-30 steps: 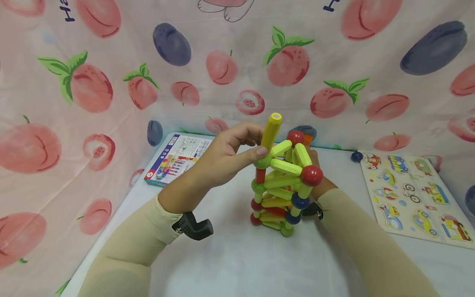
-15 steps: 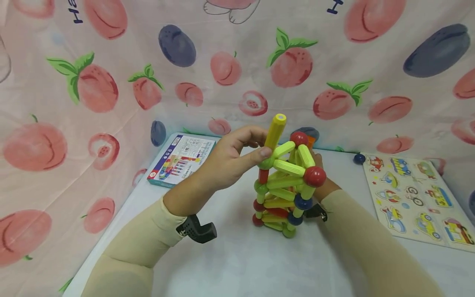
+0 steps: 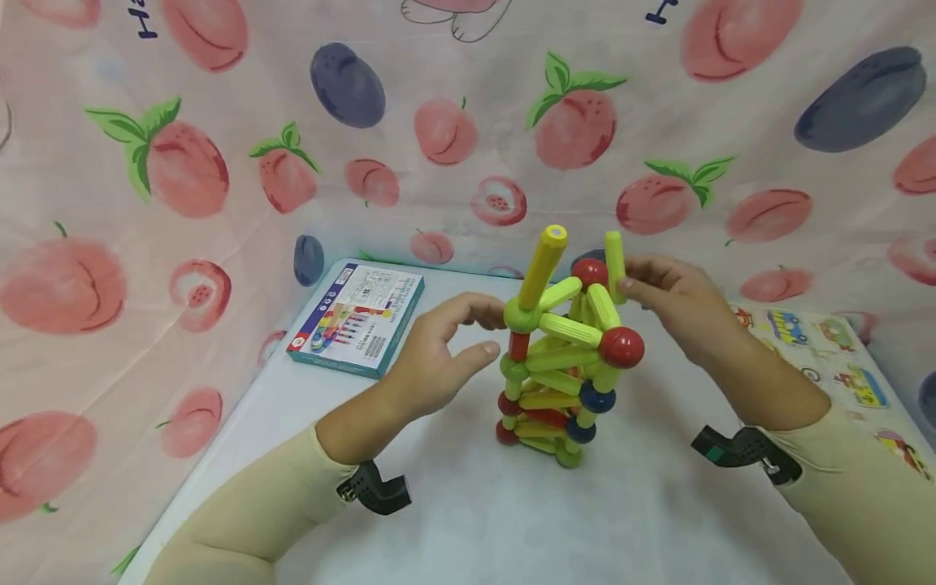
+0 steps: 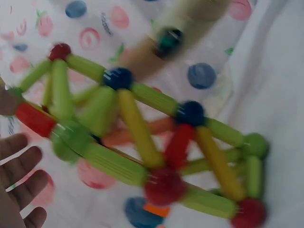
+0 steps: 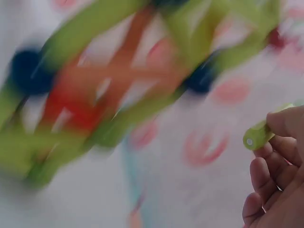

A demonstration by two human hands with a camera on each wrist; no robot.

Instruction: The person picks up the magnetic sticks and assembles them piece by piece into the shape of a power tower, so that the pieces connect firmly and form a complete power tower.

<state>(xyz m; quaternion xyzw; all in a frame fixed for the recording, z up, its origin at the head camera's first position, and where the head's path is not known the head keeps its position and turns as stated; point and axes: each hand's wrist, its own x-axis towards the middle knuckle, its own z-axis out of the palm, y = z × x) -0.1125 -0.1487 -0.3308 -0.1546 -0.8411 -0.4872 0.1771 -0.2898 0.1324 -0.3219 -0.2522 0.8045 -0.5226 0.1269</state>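
A tower of magnetic rods and balls (image 3: 561,357) stands upright on the table, its rods green, yellow and red. From the green ball (image 3: 522,316) at its top left rises a yellow rod (image 3: 543,268). My left hand (image 3: 442,357) is just left of that ball, fingers loosely bent and thumb apart; whether a fingertip touches the ball I cannot tell. My right hand (image 3: 683,309) pinches a light green magnetic rod (image 3: 615,264) between thumb and fingers, beside the top red ball (image 3: 589,273). In the right wrist view the rod's end (image 5: 255,137) pokes out past the fingertips.
A flat toy box (image 3: 358,315) lies at the back left of the white table. On the right, a picture puzzle board (image 3: 841,357) is partly behind my right arm. A fruit-patterned cloth (image 3: 468,211) hangs along the back and left. The wrist views are blurred.
My right hand has come out from behind the tower, up to its right, with a green rod in it. My left hand has let go of the yellow rod's base and dropped slightly.
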